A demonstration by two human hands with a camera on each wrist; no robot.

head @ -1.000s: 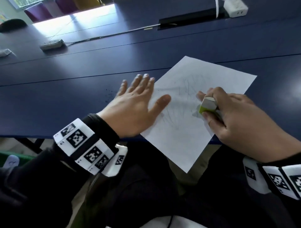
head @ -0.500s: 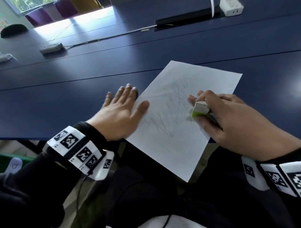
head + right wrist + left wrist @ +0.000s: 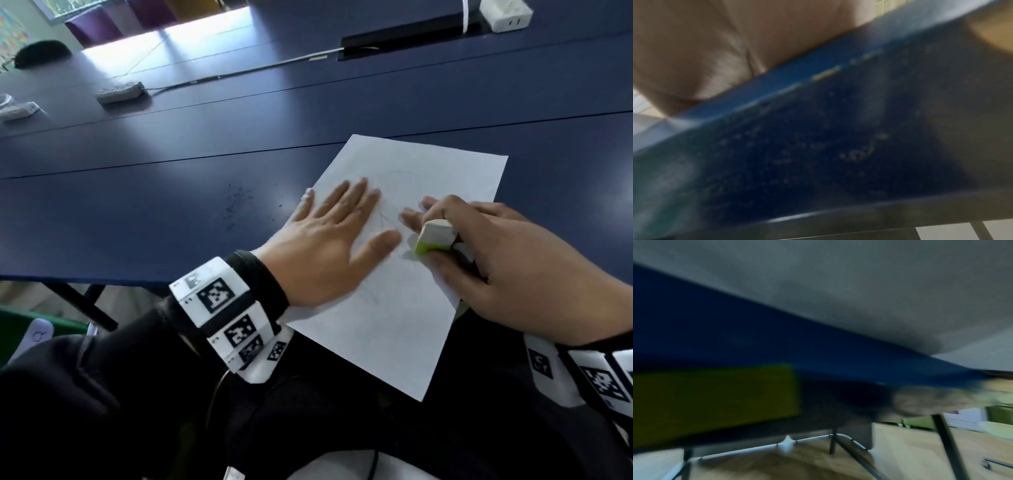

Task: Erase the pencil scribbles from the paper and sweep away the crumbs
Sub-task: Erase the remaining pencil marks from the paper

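Erasing unfinished: left hand (image 3: 329, 246) lies flat pinning the paper (image 3: 404, 308), right hand (image 3: 507, 260) beside it grips the eraser (image 3: 434, 238) over faint scribbles (image 3: 387, 219); crumbs (image 3: 239, 202) left of both, unswept.

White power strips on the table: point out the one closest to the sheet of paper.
The white power strip at the table's far right, beside the black cable slot, is nearest the paper. The other two strips lie far left.
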